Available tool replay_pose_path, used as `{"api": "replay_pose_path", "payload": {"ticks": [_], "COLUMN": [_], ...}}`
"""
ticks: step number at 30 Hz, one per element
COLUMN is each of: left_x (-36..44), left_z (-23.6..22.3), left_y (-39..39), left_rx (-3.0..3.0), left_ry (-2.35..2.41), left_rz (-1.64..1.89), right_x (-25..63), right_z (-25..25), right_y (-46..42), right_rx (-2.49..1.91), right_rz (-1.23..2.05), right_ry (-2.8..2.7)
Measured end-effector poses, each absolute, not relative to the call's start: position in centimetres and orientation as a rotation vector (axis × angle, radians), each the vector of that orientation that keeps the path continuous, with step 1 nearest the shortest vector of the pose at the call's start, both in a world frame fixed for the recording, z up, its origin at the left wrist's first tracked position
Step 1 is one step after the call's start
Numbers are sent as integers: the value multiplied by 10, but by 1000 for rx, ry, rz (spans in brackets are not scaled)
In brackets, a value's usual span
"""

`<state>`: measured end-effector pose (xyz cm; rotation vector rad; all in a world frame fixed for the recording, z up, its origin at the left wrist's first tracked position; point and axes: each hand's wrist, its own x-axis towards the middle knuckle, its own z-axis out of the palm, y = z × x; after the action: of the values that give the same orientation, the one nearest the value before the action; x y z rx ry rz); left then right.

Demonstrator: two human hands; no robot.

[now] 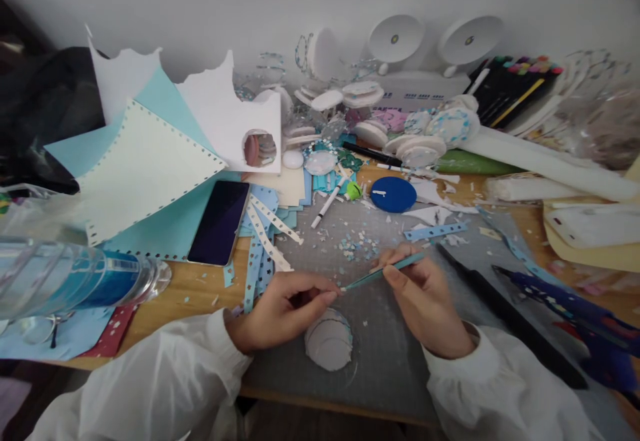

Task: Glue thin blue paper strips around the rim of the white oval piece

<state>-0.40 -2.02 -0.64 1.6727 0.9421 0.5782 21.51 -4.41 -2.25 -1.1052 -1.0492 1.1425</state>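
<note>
My right hand is closed around teal tweezers, whose tips point left. At those tips, the thumb and forefinger of my left hand are pinched together. A tiny pale speck shows there, too small to name. Just below my left fingertips a round white disc lies on the grey mat, with thin curved lines and bluish bits along its upper part. Small white and blue paper bits are scattered on the mat beyond my hands.
At left are a phone, punched paper sheets and a plastic bottle lying on its side. A blue oval and white discs are farther back. A black stick-like tool and blue glue gun lie right.
</note>
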Motion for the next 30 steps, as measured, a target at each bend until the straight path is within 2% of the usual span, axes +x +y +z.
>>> {"api": "replay_pose_path", "payload": {"ticks": [3, 8, 16, 21, 27, 30], "left_x": [-4, -3, -3, -5, -3, -4], "left_z": [-4, -3, -3, -4, -5, -5], "left_y": [-20, -18, -20, -20, -20, -16], "left_rx": [1633, 1417, 1083, 986, 922, 930], "left_ry": [929, 851, 740, 696, 744, 794], "left_rz": [574, 595, 580, 587, 606, 635], "right_x": [215, 213, 182, 169, 163, 190], "right_z": [-18, 4, 35, 33, 33, 26], "right_y": [-43, -48, -71, -76, -75, -93], "right_rx": [-1138, -1087, -783, -749, -929, -1067], "right_rz": [895, 235, -398, -502, -277, -208], "right_ry": [-1211, -1604, -2334, -2449, -2378, -2189]}}
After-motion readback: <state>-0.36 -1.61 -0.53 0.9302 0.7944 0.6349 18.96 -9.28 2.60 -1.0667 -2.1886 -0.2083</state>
